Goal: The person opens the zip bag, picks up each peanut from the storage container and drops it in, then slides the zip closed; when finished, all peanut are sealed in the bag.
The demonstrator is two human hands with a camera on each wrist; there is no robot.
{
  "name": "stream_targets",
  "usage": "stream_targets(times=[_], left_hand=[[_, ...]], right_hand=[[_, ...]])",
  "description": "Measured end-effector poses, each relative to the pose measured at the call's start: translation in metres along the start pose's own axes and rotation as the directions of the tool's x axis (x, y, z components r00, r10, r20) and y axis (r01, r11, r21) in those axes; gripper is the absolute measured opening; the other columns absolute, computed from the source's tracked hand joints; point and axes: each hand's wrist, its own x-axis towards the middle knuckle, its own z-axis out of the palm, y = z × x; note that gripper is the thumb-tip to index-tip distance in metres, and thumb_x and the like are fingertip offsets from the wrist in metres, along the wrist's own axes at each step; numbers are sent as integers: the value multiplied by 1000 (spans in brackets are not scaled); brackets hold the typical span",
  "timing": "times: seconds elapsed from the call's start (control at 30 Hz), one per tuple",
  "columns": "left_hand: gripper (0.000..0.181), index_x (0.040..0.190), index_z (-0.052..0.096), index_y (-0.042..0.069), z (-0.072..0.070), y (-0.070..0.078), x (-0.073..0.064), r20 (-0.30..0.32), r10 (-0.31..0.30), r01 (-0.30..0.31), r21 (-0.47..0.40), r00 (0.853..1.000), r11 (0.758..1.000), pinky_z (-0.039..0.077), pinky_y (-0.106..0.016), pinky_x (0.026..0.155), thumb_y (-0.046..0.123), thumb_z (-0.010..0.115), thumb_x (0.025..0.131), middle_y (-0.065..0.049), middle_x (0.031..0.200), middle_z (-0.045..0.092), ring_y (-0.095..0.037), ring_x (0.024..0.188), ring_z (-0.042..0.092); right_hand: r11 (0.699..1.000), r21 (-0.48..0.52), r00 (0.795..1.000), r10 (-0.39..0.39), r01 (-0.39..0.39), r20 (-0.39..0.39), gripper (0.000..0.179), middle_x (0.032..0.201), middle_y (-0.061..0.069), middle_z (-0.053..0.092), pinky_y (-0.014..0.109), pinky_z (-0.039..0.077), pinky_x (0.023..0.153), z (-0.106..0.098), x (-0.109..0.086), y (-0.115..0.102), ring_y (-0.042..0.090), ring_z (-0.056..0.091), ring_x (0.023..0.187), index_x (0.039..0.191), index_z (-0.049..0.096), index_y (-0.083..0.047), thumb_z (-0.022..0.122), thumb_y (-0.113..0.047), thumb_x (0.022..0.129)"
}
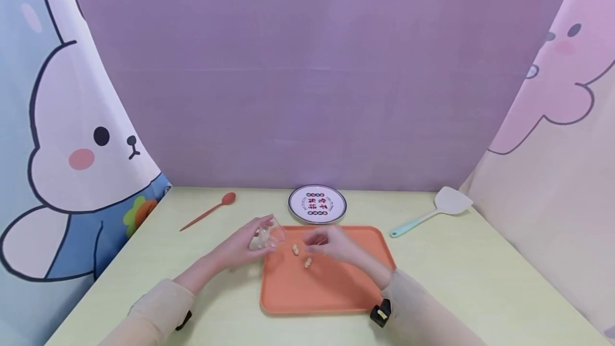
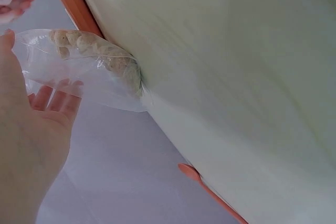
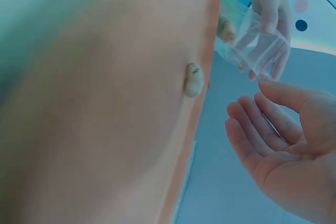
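Observation:
My left hand [image 1: 242, 243] grips a clear zip bag [image 2: 92, 80] by its mouth, at the left edge of the orange tray [image 1: 307, 298]. Several unshelled peanuts [image 2: 79, 42] lie inside the bag. On the tray are two loose peanuts, a farther peanut [image 1: 295, 250] and a nearer peanut [image 1: 308, 262]. Over the tray, just right of them, hovers my right hand [image 1: 333, 244]. In the right wrist view its fingers bend loosely and hold nothing, the thumb apart from them, facing the bag's mouth.
Behind the tray sits a white plate [image 1: 317, 204] with a dark rim and red print. A red spoon [image 1: 211, 210] lies at the back left of the table. To the right is a spatula [image 1: 450, 202] with a white blade and mint handle. A purple curtain [image 1: 307, 79] closes the back.

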Motion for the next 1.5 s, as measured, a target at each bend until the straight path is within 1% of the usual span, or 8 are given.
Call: stream_targets(times=[0.1, 0.3, 0.37, 0.53, 0.77, 1.17, 1.33, 1.5], left_hand=[[79, 144, 34, 8, 0, 0, 1, -4, 7, -7, 7, 1000, 1000, 40, -46, 105, 40, 71, 81, -10, 134, 53, -28, 125, 49], [81, 145, 33, 11, -1, -1, 0, 13, -31, 31, -1, 999, 1000, 38, -46, 107, 43, 70, 81, -9, 136, 52, -27, 127, 47], [81, 145, 33, 11, 0, -2, 0, 14, -33, 33, -2, 999, 999, 38, -46, 107, 45, 70, 81, -9, 136, 52, -28, 127, 47], [81, 145, 33, 11, 0, -2, 0, 16, -43, 43, -9, 999, 999, 39, -46, 107, 47, 69, 81, -9, 136, 51, -28, 127, 47], [81, 145, 33, 12, 1, -3, -1, 11, -44, 44, -15, 999, 999, 42, -44, 104, 49, 68, 81, -8, 137, 50, -27, 125, 49], [82, 145, 33, 13, -1, 0, -1, 15, -74, 74, -17, 997, 997, 41, -45, 105, 50, 68, 80, -7, 137, 50, -27, 127, 48], [82, 145, 33, 12, -1, 0, 0, 19, -72, 72, -16, 997, 997, 40, -45, 105, 48, 69, 80, -8, 137, 50, -27, 127, 47], [82, 145, 33, 12, -1, 0, 0, 19, -70, 70, -20, 997, 997, 40, -45, 106, 47, 69, 80, -8, 137, 50, -27, 127, 47]], right_hand=[[999, -26, 999, 25, -24, 43, 26, 101, -3, 71, 23, 52, 83, 0, -6, 4, 9, 64, 94, 108, 70, -12, 68, -26, 86], [995, -69, 992, -69, 76, 103, 24, 104, 2, 71, 30, 51, 90, 4, -9, 12, 17, 64, 99, 109, 70, -11, 67, -22, 87], [993, -84, 990, -69, 79, 122, 25, 103, 3, 71, 31, 52, 90, 6, -8, 14, 18, 64, 99, 109, 70, -9, 68, -20, 86], [995, -83, 986, -37, 51, 163, 27, 102, 8, 71, 21, 53, 82, 9, -4, 16, 18, 66, 95, 110, 68, -4, 68, -14, 85], [987, -157, 990, -4, 27, 141, 17, 97, 1, 73, 20, 52, 78, 11, -2, 22, 10, 65, 89, 103, 72, -9, 65, -12, 88], [988, -153, 993, -5, 23, 117, 9, 76, -3, 68, 16, 45, 59, 18, 0, 23, 1, 52, 65, 82, 73, -10, 70, -18, 84], [996, -84, 992, 26, -15, 127, 9, 75, 0, 68, 17, 47, 57, 18, -2, 22, 4, 55, 64, 84, 73, -8, 73, -16, 81], [992, -129, 990, 22, -4, 139, 10, 74, -4, 66, 17, 46, 61, 18, -2, 22, 3, 54, 69, 83, 74, -12, 74, -21, 80]])
